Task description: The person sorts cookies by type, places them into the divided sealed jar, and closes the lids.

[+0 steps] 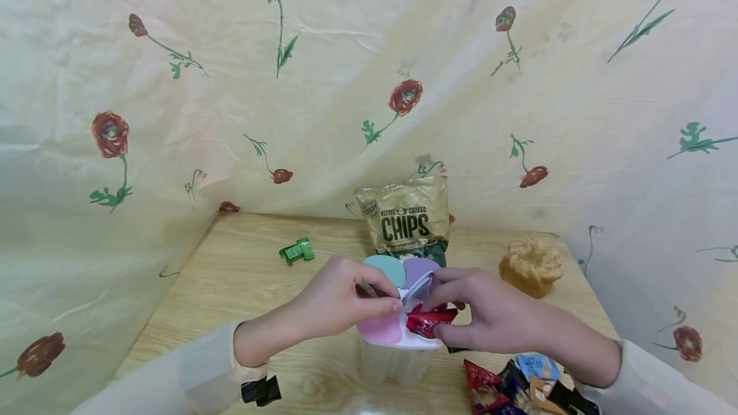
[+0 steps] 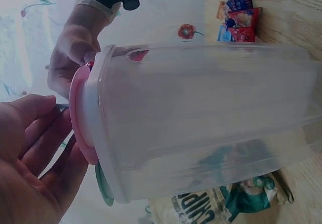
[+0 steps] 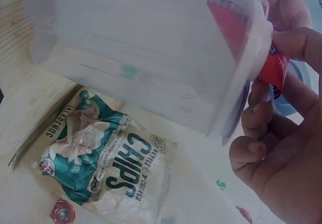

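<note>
A tall translucent storage container [image 1: 398, 364] stands on the wooden table, topped by pink [image 1: 380, 329], teal [image 1: 385, 269] and purple lids [image 1: 421, 269]. My left hand [image 1: 340, 296] pinches the edge of a raised pale blue-grey lid [image 1: 419, 287] at the top. With thumb and fingers, my right hand [image 1: 490, 309] grips a small red snack packet [image 1: 425, 323] at the opening under that lid. Through the container wall in the right wrist view, a red part [image 3: 229, 25] shows inside, just below the rim.
Behind the container a chips bag [image 1: 403, 219] leans at the cloth backdrop. A ring-shaped pastry [image 1: 530, 268] sits at the right. Several small packets [image 1: 510, 386] lie under my right forearm. Left of the bag is a small green object [image 1: 296, 250].
</note>
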Motion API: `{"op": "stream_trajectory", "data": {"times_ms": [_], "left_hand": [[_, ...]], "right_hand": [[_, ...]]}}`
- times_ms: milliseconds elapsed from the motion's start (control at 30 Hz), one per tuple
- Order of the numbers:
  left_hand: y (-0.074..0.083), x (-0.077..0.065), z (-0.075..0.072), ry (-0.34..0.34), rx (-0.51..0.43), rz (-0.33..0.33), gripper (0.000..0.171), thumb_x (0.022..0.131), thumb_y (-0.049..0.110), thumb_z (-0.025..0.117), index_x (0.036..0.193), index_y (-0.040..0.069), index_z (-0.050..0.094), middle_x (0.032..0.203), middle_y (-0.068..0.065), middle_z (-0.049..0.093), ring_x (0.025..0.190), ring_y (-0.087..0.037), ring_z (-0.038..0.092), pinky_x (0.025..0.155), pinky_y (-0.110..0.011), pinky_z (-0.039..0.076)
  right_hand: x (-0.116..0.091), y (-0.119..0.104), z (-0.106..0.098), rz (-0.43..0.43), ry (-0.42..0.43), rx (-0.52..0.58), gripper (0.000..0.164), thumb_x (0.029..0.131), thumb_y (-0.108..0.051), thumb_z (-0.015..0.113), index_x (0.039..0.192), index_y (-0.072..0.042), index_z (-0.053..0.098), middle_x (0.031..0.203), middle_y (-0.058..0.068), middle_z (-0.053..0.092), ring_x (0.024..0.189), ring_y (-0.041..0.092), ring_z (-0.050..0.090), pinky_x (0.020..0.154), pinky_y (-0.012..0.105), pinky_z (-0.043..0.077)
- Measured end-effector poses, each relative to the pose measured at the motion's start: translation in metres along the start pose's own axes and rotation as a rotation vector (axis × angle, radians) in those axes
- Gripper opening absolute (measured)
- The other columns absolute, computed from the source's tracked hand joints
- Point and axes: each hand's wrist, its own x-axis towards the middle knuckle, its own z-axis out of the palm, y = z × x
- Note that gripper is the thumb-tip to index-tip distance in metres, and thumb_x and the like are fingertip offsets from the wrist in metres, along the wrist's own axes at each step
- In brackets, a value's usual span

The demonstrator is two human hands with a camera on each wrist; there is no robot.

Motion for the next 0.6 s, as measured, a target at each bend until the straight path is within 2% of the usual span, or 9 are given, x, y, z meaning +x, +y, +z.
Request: {"op": "stream_trajectory", "data": {"times_ms": [100, 267, 367, 467, 600], "left_hand": [[0.0, 0.0, 0.0, -0.002, -0.003, 0.001, 0.004, 0.091, 0.022, 0.08, 0.091, 0.019, 0.082, 0.087, 0.011, 0.078, 0.08, -0.002, 0.065, 0.071, -0.024, 0.059], [0.0, 0.0, 0.0, -0.004, -0.007, 0.002, 0.004, 0.091, 0.021, 0.08, 0.092, 0.019, 0.082, 0.087, 0.01, 0.078, 0.081, -0.002, 0.066, 0.072, -0.024, 0.06], [0.001, 0.0, 0.0, -0.003, -0.008, 0.008, 0.004, 0.091, 0.021, 0.08, 0.092, 0.019, 0.082, 0.087, 0.01, 0.078, 0.08, -0.002, 0.066, 0.071, -0.025, 0.06], [0.001, 0.0, 0.0, 0.0, -0.002, 0.018, 0.003, 0.091, 0.021, 0.08, 0.092, 0.019, 0.082, 0.087, 0.011, 0.078, 0.08, -0.001, 0.066, 0.07, -0.025, 0.06], [0.001, 0.0, -0.001, 0.01, 0.01, 0.022, 0.003, 0.091, 0.02, 0.079, 0.092, 0.019, 0.082, 0.086, 0.011, 0.078, 0.078, -0.001, 0.066, 0.07, -0.024, 0.059]], "right_hand": [[-0.003, -0.001, 0.0, -0.003, 0.006, -0.029, 0.025, 0.092, -0.015, 0.075, 0.109, -0.034, 0.076, 0.101, -0.018, 0.062, 0.085, 0.0, 0.06, 0.072, 0.022, 0.055], [-0.009, -0.003, -0.002, -0.108, 0.09, -0.128, 0.03, 0.091, -0.017, 0.079, 0.118, -0.03, 0.072, 0.109, -0.016, 0.062, 0.093, 0.001, 0.059, 0.076, 0.022, 0.053], [-0.01, -0.004, -0.001, -0.165, 0.136, -0.155, 0.027, 0.09, -0.015, 0.081, 0.108, -0.031, 0.07, 0.11, -0.018, 0.063, 0.095, 0.002, 0.057, 0.08, 0.021, 0.052], [-0.011, -0.003, 0.001, -0.185, 0.146, -0.168, 0.021, 0.092, -0.015, 0.079, 0.1, -0.032, 0.07, 0.106, -0.02, 0.062, 0.093, 0.0, 0.054, 0.08, 0.016, 0.048], [-0.009, 0.0, 0.005, -0.217, 0.152, -0.194, 0.019, 0.091, -0.016, 0.079, 0.102, -0.031, 0.074, 0.105, -0.02, 0.066, 0.093, 0.0, 0.056, 0.081, 0.014, 0.047]]}}
